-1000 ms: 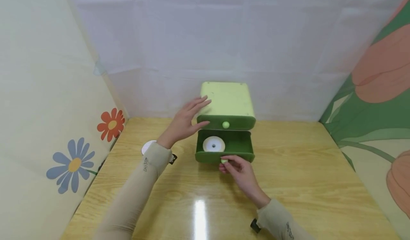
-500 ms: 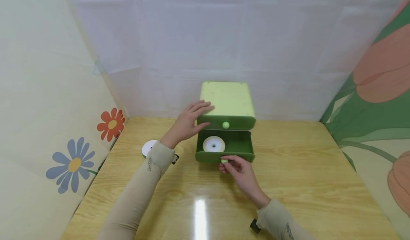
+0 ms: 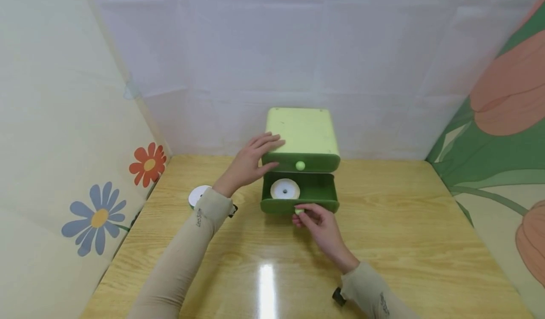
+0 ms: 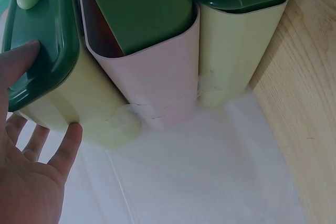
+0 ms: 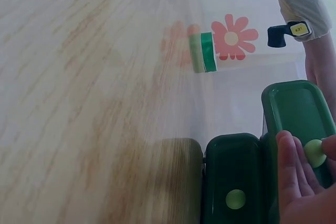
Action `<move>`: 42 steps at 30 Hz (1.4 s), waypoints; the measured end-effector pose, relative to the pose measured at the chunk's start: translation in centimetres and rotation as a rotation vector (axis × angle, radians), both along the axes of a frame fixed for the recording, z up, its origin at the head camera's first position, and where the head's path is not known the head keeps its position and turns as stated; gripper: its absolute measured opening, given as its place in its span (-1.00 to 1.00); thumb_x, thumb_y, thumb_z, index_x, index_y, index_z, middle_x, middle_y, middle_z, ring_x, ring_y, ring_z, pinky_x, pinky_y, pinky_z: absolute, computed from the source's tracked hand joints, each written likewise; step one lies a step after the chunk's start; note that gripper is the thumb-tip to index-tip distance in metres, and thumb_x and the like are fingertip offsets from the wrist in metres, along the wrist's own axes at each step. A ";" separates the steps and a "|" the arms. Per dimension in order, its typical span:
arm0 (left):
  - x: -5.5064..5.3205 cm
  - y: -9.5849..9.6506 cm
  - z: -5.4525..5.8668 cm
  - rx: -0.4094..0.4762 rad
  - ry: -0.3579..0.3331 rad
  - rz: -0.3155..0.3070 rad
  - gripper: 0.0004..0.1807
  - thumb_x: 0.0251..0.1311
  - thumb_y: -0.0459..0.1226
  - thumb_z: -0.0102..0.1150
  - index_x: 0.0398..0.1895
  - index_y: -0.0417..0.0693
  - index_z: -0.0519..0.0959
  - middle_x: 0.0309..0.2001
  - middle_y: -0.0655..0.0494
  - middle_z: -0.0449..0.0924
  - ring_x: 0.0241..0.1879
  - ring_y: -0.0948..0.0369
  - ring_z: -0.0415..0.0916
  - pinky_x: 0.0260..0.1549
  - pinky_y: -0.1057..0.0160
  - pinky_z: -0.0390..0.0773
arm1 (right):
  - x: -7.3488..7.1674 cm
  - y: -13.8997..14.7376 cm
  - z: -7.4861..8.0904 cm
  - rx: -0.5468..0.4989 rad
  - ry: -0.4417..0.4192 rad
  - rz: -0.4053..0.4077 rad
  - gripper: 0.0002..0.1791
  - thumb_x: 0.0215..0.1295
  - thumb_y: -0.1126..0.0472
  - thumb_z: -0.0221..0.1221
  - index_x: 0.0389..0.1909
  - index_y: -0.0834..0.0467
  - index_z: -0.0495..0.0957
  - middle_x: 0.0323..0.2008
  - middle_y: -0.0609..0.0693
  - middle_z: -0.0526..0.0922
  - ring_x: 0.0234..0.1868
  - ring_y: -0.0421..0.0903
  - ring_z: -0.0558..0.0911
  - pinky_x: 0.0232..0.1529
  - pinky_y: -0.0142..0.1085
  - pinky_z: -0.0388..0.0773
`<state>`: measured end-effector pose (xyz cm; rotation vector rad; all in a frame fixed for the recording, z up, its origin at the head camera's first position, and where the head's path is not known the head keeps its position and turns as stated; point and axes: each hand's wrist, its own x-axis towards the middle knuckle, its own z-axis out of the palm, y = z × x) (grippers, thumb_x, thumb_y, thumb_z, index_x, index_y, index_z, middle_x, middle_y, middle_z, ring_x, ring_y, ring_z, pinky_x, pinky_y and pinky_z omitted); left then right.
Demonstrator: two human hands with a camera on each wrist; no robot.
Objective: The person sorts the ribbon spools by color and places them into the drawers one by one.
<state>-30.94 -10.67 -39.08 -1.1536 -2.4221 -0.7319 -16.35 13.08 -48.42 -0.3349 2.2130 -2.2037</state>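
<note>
A small drawer cabinet [image 3: 304, 129] has a pale yellow-green top and green drawer fronts. My left hand [image 3: 247, 165] lies on its left top edge, fingers extended over the top and thumb against the top drawer's front. Below, a dark green drawer [image 3: 319, 186] is pulled out. It holds a white spool [image 3: 278, 189] with a beige rim and a centre hole. My right hand [image 3: 321, 226] pinches this drawer's round light green knob [image 3: 299, 211] between thumb and fingers. In the left wrist view, the pulled-out drawer slides from a pink casing [image 4: 152, 85].
A second spool [image 3: 197, 195], white-faced with a green side in the right wrist view, stands on the wooden table [image 3: 404, 224], partly behind my left sleeve. A lower drawer with its own knob [image 5: 235, 199] sits beneath. A white sheet [image 3: 374, 63] hangs close behind the cabinet.
My left hand has moved slightly right and settled on the cabinet's top edge. The pulled-out drawer, with the spool in it, has shifted slightly inward, my right hand still on its knob.
</note>
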 end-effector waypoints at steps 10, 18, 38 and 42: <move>-0.1 0.0 -0.1 -0.013 -0.005 0.018 -0.34 0.35 -0.15 0.37 0.50 0.11 0.42 0.51 0.06 0.37 0.59 0.03 0.14 0.54 -0.06 0.23 | -0.7 0.0 0.2 0.006 -0.026 -0.019 -0.74 0.48 0.41 0.16 0.11 0.36 0.61 -0.09 0.40 0.73 -0.17 -0.08 0.79 -0.04 -0.12 0.77; 0.1 0.1 0.0 -0.016 -0.015 0.017 -0.35 0.36 -0.16 0.36 0.49 0.08 0.43 0.51 0.04 0.38 0.58 0.01 0.14 0.55 -0.06 0.21 | -1.2 0.0 0.2 -0.013 -0.024 -0.022 -0.74 0.48 0.43 0.15 0.11 0.40 0.59 -0.08 0.45 0.71 -0.18 -0.11 0.78 -0.03 -0.10 0.77; 0.6 0.1 0.4 -0.014 -0.025 0.018 -0.34 0.35 -0.18 0.37 0.50 0.06 0.43 0.50 0.03 0.38 0.59 0.01 0.13 0.56 -0.05 0.20 | -2.7 -0.3 0.1 0.002 -0.021 -0.056 -0.74 0.47 0.42 0.15 0.11 0.36 0.61 -0.09 0.41 0.73 -0.19 -0.08 0.79 0.01 0.13 0.72; 0.5 0.1 0.3 -0.007 -0.013 0.013 -0.34 0.35 -0.18 0.37 0.49 0.05 0.43 0.50 0.02 0.38 0.59 0.00 0.14 0.56 -0.06 0.20 | -3.0 -0.2 0.1 -0.003 -0.016 -0.059 -0.74 0.47 0.42 0.16 0.10 0.37 0.61 -0.10 0.42 0.73 -0.20 -0.10 0.79 0.00 0.10 0.72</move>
